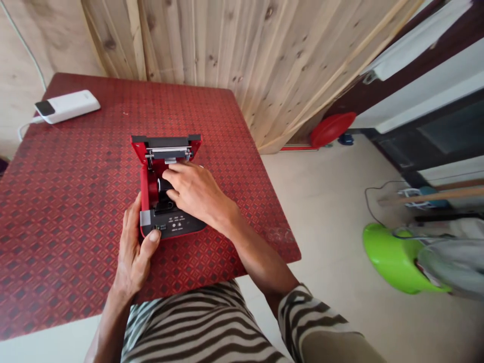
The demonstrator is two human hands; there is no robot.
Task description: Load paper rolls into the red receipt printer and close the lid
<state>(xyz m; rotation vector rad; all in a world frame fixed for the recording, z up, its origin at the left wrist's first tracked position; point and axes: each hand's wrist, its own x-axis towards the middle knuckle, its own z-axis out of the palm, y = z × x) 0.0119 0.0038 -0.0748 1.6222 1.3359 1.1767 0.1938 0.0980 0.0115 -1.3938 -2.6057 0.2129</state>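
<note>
A small red and black printer (177,228) stands on the table with its lid (166,142) raised. Along its left side my left hand (133,244) is closed on the casing, the thumb resting on the front panel by a small button. My right hand (194,189) reaches into the open compartment from the right. Its index finger and thumb are curled about a dark roll (162,185) with a white rim at its end. The other right fingers lie near the lid's roller and partly hide the inside.
The table (94,201) has a red patterned cover. A white power bank (71,107) with a cable lies at its far left corner. Wooden boards (212,45) rise behind. On the floor to the right are a green tub (393,259) and a red basin (333,128).
</note>
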